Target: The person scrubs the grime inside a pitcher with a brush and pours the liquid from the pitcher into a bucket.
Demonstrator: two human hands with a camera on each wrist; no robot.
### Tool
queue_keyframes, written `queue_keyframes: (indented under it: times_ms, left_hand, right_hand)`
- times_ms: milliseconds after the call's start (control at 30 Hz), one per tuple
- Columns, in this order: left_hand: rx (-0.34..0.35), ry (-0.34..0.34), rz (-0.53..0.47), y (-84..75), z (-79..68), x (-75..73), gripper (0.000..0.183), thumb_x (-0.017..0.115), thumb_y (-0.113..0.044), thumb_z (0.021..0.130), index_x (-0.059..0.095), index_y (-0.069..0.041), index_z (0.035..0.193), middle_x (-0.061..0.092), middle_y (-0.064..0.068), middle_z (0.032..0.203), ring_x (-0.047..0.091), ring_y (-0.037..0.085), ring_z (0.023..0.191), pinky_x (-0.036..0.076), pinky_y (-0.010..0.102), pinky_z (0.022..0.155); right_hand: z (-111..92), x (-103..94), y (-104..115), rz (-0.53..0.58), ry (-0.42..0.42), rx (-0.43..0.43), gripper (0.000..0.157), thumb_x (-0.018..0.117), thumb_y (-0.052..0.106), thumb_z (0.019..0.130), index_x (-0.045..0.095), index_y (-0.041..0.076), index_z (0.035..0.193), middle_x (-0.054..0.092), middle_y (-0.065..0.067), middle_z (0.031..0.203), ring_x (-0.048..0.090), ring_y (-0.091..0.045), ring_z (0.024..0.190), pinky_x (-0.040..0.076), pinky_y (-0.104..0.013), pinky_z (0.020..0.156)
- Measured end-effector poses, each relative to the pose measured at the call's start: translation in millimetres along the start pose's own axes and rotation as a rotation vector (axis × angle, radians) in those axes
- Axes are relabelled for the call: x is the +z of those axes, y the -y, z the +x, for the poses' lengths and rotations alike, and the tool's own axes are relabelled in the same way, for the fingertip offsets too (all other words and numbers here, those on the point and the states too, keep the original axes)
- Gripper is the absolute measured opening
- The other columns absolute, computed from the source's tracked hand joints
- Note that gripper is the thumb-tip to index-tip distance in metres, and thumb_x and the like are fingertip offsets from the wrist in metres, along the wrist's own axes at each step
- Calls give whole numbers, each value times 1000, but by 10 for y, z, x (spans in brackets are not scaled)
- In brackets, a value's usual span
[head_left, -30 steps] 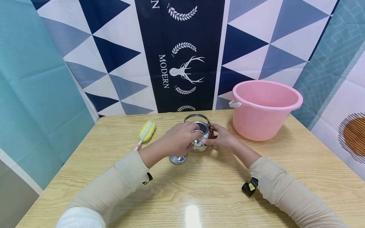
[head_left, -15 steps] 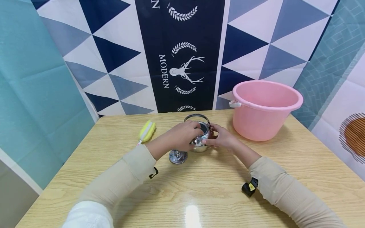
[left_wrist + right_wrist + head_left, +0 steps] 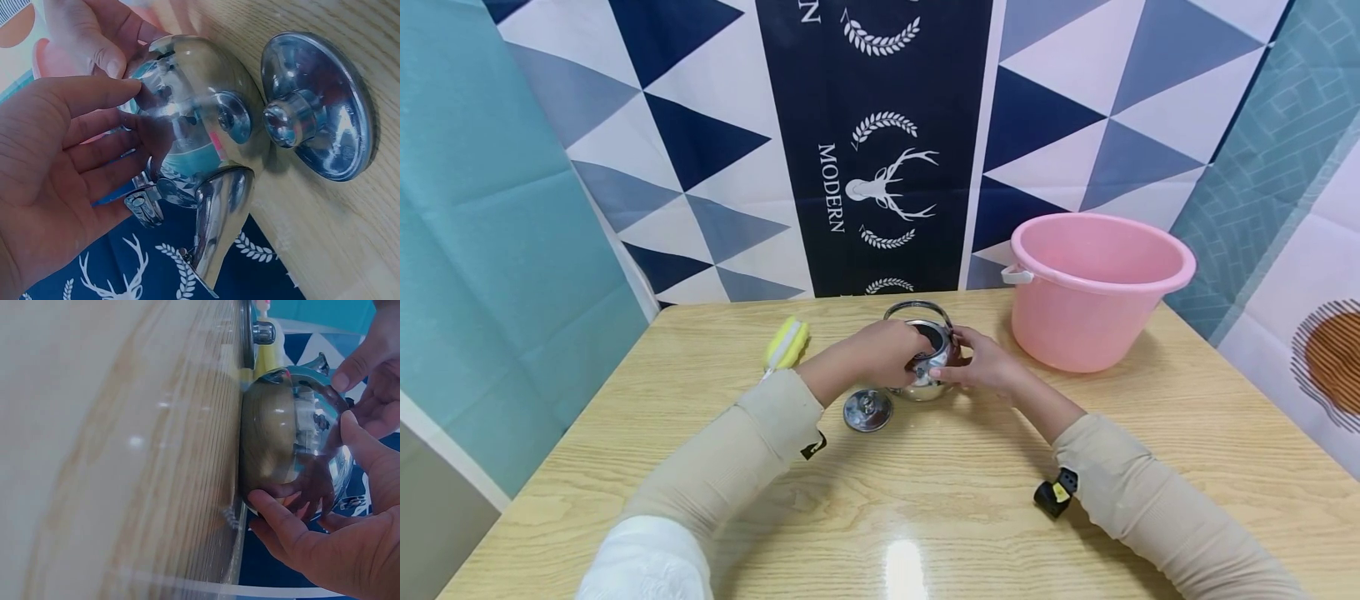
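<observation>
A shiny metal teapot (image 3: pixel 925 387) with a raised arched handle (image 3: pixel 917 305) stands near the table's back, its dark round mouth uncovered. My right hand (image 3: pixel 988 364) holds its right side, thumb in front and fingers spread round the body, as the right wrist view shows (image 3: pixel 340 534). Over the mouth is my left hand (image 3: pixel 887 350), fingertips dipping in at the rim and hidden there. In the left wrist view its fingers reach out fairly straight, with the thumb (image 3: pixel 119 94) by the rim. The round metal lid (image 3: pixel 867 411) lies knob up, left of the teapot.
A yellow sponge brush (image 3: pixel 787 342) lies to the left, its handle partly behind the left forearm. At the back right stands a pink bucket (image 3: pixel 1086 333). Patterned cloth (image 3: pixel 700 150) hangs behind the wooden table (image 3: pixel 970 517).
My left hand has moved slightly right and down, its fingertips going into the teapot's mouth. More of the lid is uncovered now. My right hand keeps its hold.
</observation>
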State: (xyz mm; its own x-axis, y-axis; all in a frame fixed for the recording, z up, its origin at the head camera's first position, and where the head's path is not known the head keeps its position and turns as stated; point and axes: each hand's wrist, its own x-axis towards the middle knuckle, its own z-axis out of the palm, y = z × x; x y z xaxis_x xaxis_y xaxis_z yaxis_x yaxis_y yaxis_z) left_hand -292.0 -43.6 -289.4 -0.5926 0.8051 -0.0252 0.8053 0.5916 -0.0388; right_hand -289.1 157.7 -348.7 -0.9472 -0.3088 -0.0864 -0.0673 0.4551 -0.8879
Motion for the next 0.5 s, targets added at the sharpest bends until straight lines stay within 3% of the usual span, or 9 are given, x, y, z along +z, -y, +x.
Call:
queue_keyframes:
  times_ms: [267, 500]
  left_hand:
    - [-32, 29, -34, -7, 39, -26, 16, 69, -10, 81, 69, -10, 97, 58, -3, 79, 50, 14, 72, 42, 29, 66]
    - [-60, -21, -1, -37, 30, -54, 13, 66, -5, 84, 69, -11, 95, 64, -2, 88, 56, 13, 79, 48, 31, 74]
  right_hand:
    - [-8, -2, -1, 2, 0, 8, 92, 78, 25, 85, 20, 5, 154, 26, -26, 153, 46, -36, 119, 50, -32, 76]
    - [1, -7, -10, 10, 8, 1, 92, 78, 24, 85, 20, 5, 154, 25, -27, 153, 46, -37, 120, 50, -33, 77]
